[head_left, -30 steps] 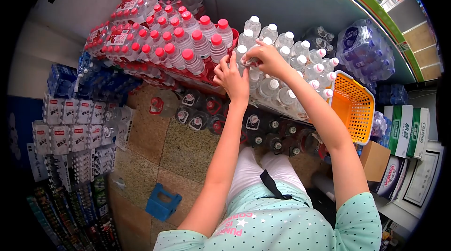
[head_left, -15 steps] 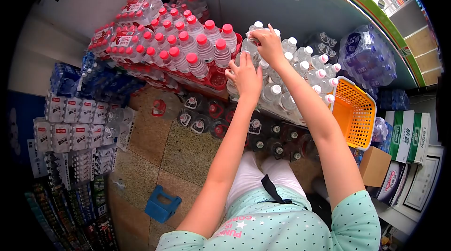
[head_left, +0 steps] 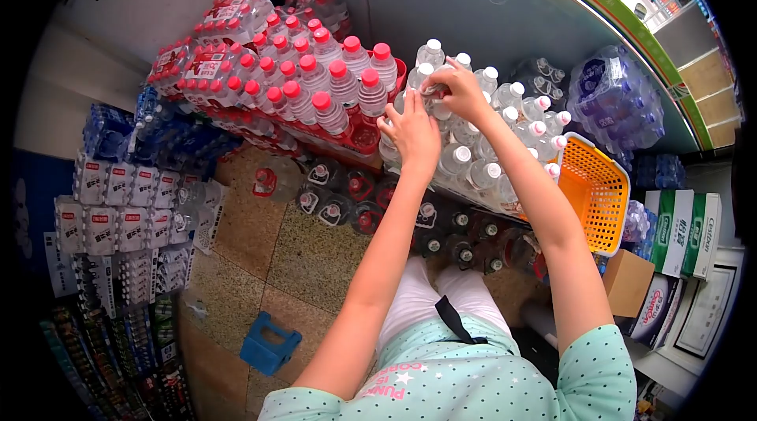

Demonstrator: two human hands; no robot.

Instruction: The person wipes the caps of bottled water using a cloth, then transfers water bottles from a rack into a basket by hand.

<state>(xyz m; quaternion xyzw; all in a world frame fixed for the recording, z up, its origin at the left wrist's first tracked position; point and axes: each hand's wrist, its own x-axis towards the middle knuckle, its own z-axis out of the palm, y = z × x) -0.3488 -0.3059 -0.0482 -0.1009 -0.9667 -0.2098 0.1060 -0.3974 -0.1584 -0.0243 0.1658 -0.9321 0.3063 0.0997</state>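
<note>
A pack of clear white-capped bottles (head_left: 461,159) stands in front of me. Over its left end is my left hand (head_left: 415,135), fingers stretched and partly spread among the bottle tops. Close beside its fingertips, my right hand (head_left: 461,94) is bent into a pinch next to a white-capped bottle (head_left: 424,74). What the pinch holds is hidden; it may be thin clear film or a bottle top. Another white-capped bottle (head_left: 430,53) stands just behind, apart from both hands.
Red-capped bottles (head_left: 311,74) stand in stacks to the left. An orange basket (head_left: 623,208) sits to the right, near purple-wrapped bottles (head_left: 619,98) and boxes (head_left: 631,279). Large dark bottles (head_left: 465,251) stand on the floor, and a blue stool (head_left: 270,344) is lower left.
My right hand has come down from the rear bottle toward me, nearer my left fingertips. The rear bottle tops are now uncovered. My left hand stays nearly where it was.
</note>
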